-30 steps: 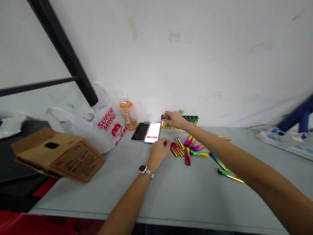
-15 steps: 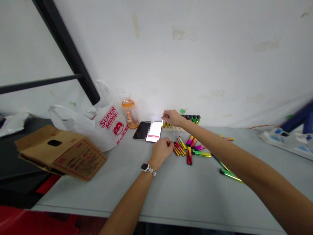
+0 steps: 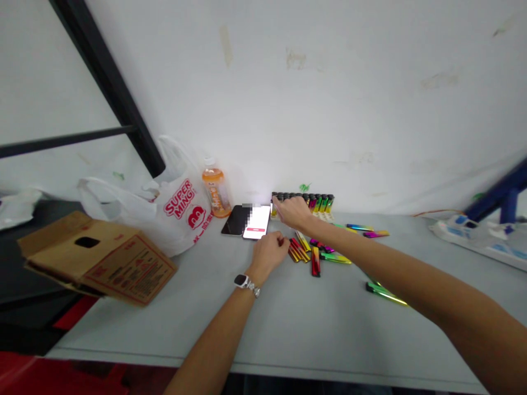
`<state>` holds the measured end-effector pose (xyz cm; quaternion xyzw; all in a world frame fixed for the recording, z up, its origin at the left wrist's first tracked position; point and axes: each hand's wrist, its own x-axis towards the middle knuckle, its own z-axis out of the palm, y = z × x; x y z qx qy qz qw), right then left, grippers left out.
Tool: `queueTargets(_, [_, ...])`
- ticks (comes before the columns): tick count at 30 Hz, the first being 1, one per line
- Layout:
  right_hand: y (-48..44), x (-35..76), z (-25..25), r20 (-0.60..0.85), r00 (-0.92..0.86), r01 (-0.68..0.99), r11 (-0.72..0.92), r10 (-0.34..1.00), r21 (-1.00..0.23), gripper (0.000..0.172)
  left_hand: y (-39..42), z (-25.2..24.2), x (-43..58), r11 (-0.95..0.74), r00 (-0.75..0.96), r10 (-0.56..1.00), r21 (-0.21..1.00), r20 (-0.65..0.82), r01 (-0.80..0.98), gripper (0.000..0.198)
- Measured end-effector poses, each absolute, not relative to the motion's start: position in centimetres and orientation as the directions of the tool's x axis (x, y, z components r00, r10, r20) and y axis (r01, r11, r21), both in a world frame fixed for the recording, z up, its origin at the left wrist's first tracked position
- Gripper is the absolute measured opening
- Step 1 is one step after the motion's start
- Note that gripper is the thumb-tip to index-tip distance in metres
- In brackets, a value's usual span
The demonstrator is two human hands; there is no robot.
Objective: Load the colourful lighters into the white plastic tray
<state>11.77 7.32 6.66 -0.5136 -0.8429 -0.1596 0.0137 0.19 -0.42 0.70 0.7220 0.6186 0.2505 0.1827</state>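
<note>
My right hand (image 3: 293, 212) reaches to the back of the table, its index fingertip at the top of the lighter (image 3: 274, 210) at the left end of an upright row. The row of lighters (image 3: 323, 203), with black tops and shiny coloured bodies, stands in a pale tray (image 3: 328, 217) against the wall; my hand hides part of it. My left hand (image 3: 269, 250) rests on the table with curled fingers; whatever they hold is hidden. Beside it lie red-gold lighters (image 3: 298, 250), a red one (image 3: 315, 261) and a green-yellow one (image 3: 335, 258).
A lit phone (image 3: 256, 222) overlaps a dark tablet (image 3: 236, 220). Left of these stand an orange drink bottle (image 3: 216, 192), a white plastic bag (image 3: 181, 219) and an open cardboard box (image 3: 127, 269). More lighters (image 3: 385, 293) lie under my right forearm. A power strip (image 3: 473, 238) lies far right.
My right hand has shifted slightly down at the tray's left end, its index finger now pointing onto the corner lighter. More of the row shows. My left hand stays put.
</note>
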Motion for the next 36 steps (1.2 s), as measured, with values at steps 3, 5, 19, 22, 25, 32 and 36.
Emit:
queueTargets(3, [6.5, 11.9, 6.1, 0.186, -0.434, 0.89, 0.387, 0.881, 0.24, 0.057, -0.4, 0.7, 0.2, -0.167, 0.108, 0.985, 0.571, 0.136, 0.804, 0.027])
queueTargets(5, [5.9, 12.2, 6.0, 0.171, -0.406, 0.905, 0.368, 0.898, 0.212, 0.062, -0.3, 0.8, 0.2, -0.169, 0.109, 0.984, 0.57, 0.138, 0.804, 0.027])
queueTargets(19, [2.5, 19.1, 5.2, -0.034, -0.147, 0.985, 0.143, 0.989, -0.099, 0.04, 0.4, 0.3, 0.9, -0.206, 0.066, 0.968, 0.619, 0.242, 0.758, 0.027])
queueTargets(22, [2.6, 18.6, 5.1, -0.067, -0.144, 0.985, 0.137, 0.987, -0.105, 0.042, 0.7, 0.1, 1.0, -0.216, 0.044, 0.962, 0.651, 0.27, 0.728, 0.027])
queueTargets(25, [2.9, 18.4, 5.0, -0.061, -0.137, 0.982, 0.127, 0.989, -0.143, 0.041, 0.8, 0.2, 1.0, -0.241, 0.016, 0.95, 0.7, 0.312, 0.672, 0.025])
queueTargets(32, [2.5, 20.0, 4.5, 0.26, -0.097, 0.81, 0.228, 0.961, -0.54, 0.036, 1.4, 2.7, 2.9, -0.366, 0.016, 0.914, 0.807, 0.405, 0.463, 0.021])
queueTargets(36, [1.1, 20.6, 3.8, 0.388, -0.075, 0.529, 0.366, 0.919, -0.766, 0.041, 1.8, 3.8, 4.7, -0.383, 0.087, 0.923, 0.884, 0.374, 0.266, 0.032])
